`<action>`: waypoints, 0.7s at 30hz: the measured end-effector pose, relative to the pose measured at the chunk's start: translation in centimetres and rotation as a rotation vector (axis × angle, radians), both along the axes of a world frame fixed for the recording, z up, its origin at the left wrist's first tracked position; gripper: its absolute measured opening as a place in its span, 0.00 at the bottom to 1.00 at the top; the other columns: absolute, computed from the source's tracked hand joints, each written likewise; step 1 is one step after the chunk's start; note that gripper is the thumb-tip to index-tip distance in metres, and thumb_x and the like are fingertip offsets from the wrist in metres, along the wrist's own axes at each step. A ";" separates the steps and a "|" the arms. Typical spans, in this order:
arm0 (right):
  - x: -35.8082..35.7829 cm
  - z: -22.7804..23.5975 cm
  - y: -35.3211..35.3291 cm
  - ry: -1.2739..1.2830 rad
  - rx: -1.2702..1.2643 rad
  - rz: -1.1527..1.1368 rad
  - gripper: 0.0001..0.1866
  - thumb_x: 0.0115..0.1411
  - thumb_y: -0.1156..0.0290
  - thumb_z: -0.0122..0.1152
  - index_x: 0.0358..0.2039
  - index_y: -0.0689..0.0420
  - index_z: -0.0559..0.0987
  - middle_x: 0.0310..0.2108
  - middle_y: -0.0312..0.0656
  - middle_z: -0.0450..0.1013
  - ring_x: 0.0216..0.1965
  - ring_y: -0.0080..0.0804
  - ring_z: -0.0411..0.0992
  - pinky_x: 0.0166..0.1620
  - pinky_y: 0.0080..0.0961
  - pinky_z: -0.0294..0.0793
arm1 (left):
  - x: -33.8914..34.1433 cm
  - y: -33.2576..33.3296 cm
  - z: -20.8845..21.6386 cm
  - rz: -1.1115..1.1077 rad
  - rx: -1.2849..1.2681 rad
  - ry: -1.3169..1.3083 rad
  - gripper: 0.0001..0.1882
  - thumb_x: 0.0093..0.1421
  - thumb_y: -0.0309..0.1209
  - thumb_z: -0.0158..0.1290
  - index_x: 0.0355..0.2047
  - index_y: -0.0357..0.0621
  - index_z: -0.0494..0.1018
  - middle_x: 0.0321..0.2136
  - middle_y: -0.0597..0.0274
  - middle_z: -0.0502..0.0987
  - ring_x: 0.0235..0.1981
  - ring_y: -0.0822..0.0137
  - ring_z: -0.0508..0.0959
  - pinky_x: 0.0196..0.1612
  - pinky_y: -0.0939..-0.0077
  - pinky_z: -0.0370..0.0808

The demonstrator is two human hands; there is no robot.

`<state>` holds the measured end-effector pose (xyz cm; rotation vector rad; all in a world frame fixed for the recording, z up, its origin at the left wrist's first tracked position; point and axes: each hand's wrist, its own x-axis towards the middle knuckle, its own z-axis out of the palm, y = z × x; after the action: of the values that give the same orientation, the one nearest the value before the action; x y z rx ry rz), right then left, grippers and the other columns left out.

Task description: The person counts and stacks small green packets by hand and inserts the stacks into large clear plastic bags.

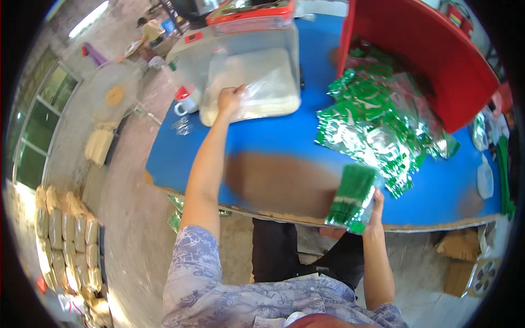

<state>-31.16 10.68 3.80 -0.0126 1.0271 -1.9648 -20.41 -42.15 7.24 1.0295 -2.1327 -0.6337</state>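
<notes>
**Soft green bundle (351, 190) in the right hand (375, 213)**

I see this bundle above the near edge of the blue table (268, 134), right of middle; the right fingers are closed around its side. I judge it light, flexible, slippery, so best held across its middle. Far left, the left hand (229, 101) meets clear film (265, 85); I cannot tell whether its fingers pinch.

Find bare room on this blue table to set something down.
The widest bare patch on the table is front and centre, between the left forearm and the green bundle in the right hand. Smaller ones: between the translucent bin and green packaging, and the front edge right of that hand. Crowded: the back right, where that packaging spills from the red bin.
</notes>
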 end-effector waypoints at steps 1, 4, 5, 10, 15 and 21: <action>0.0 0.1 -0.5 -0.028 -0.010 0.026 0.42 0.49 0.41 0.67 0.57 0.55 0.72 0.50 0.45 0.74 0.48 0.43 0.73 0.51 0.46 0.76 | 0.6 -0.6 0.2 0.015 0.005 -0.018 0.27 0.60 0.53 0.57 0.21 0.38 0.79 0.18 0.46 0.76 0.21 0.51 0.76 0.29 0.57 0.70; 0.3 0.0 -0.9 -0.048 -0.086 0.064 0.42 0.48 0.40 0.69 0.57 0.55 0.73 0.49 0.44 0.74 0.48 0.42 0.74 0.50 0.46 0.76 | 0.9 0.4 0.5 0.035 -0.098 -0.009 0.27 0.61 0.51 0.56 0.21 0.36 0.78 0.18 0.45 0.76 0.21 0.48 0.76 0.29 0.56 0.70; 0.3 -0.4 -0.7 -0.070 -0.104 0.066 0.40 0.50 0.41 0.68 0.56 0.56 0.73 0.48 0.44 0.75 0.48 0.41 0.74 0.51 0.45 0.76 | 0.7 1.1 1.0 0.064 -0.196 0.015 0.26 0.61 0.50 0.56 0.21 0.36 0.77 0.18 0.45 0.76 0.21 0.47 0.76 0.29 0.56 0.69; 1.4 0.9 -0.2 -0.033 -0.087 0.057 0.35 0.59 0.46 0.59 0.59 0.58 0.71 0.55 0.49 0.73 0.49 0.45 0.76 0.53 0.47 0.76 | 2.3 7.0 5.7 -0.038 -0.278 -0.121 0.22 0.61 0.43 0.57 0.20 0.34 0.76 0.18 0.43 0.75 0.21 0.45 0.76 0.28 0.55 0.70; 0.7 -0.3 -0.9 -0.117 -0.283 0.121 0.31 0.62 0.49 0.59 0.58 0.59 0.71 0.50 0.46 0.76 0.47 0.39 0.78 0.51 0.40 0.79 | 5.7 18.1 6.2 -0.205 -0.256 -0.344 0.21 0.61 0.41 0.57 0.19 0.34 0.76 0.18 0.42 0.74 0.21 0.44 0.75 0.29 0.54 0.70; 0.4 1.0 -0.2 -0.081 -0.277 0.038 0.30 0.59 0.50 0.65 0.54 0.58 0.74 0.45 0.41 0.78 0.43 0.32 0.78 0.50 0.35 0.80 | 6.2 25.4 1.1 -0.336 0.144 -0.272 0.16 0.58 0.42 0.62 0.30 0.39 0.82 0.23 0.52 0.80 0.26 0.53 0.79 0.34 0.61 0.75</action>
<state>-30.79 10.44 4.82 -0.1038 0.6919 -2.0408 -14.23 -16.80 8.34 0.8777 -2.5604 -0.8571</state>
